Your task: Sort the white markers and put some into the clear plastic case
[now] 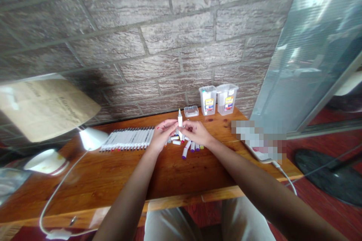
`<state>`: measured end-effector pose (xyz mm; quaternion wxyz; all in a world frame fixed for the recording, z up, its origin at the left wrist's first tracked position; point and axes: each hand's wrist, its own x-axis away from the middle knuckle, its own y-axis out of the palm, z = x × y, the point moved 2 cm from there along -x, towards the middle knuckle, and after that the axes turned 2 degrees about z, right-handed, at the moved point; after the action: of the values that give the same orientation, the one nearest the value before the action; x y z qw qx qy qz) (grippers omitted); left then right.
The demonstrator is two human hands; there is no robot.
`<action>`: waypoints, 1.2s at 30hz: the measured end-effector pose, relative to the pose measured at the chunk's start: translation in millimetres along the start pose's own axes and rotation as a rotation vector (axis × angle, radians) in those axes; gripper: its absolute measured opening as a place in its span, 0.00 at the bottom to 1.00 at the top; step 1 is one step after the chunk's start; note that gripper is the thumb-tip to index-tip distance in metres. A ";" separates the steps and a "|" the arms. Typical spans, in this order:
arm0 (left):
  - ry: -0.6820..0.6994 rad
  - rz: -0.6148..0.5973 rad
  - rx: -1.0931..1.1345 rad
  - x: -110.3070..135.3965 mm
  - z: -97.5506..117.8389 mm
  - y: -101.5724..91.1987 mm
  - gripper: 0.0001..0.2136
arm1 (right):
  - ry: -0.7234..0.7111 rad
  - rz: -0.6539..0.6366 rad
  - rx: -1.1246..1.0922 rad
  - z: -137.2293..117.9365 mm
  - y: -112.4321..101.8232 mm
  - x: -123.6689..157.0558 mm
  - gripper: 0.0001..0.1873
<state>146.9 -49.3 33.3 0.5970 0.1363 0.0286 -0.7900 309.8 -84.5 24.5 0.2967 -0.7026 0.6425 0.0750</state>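
An uncapped white marker (180, 119) stands upright between my two hands, its yellowish tip pointing up. The fingers of my left hand (162, 134) close on it from the left. On its other side, my right hand (197, 132) pinches it low down; the lower end is partly hidden by fingers. Below and around the hands lie several loose marker caps (185, 150), white with purple, red or yellow ends. To the left of my left hand, a row of white markers (127, 139) lies side by side on the wooden table (118, 180).
Two see-through plastic boxes (226, 99) with labels stand at the back right, beside a small see-through lid (191, 111). A lamp (92, 139), a paper bowl (46, 162) and a white cable (58, 186) occupy the left. A blurred-out device (258, 150) lies at the right edge.
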 end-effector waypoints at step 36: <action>0.264 -0.167 -0.984 -3.8 -16.6 -25.9 0.10 | 0.205 0.448 -0.256 2.7 -14.7 -8.1 0.19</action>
<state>126.2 -34.9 15.2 0.5168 -0.0649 0.4830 -0.7039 323.1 -76.3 30.9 0.1147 -0.5787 0.7938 0.1478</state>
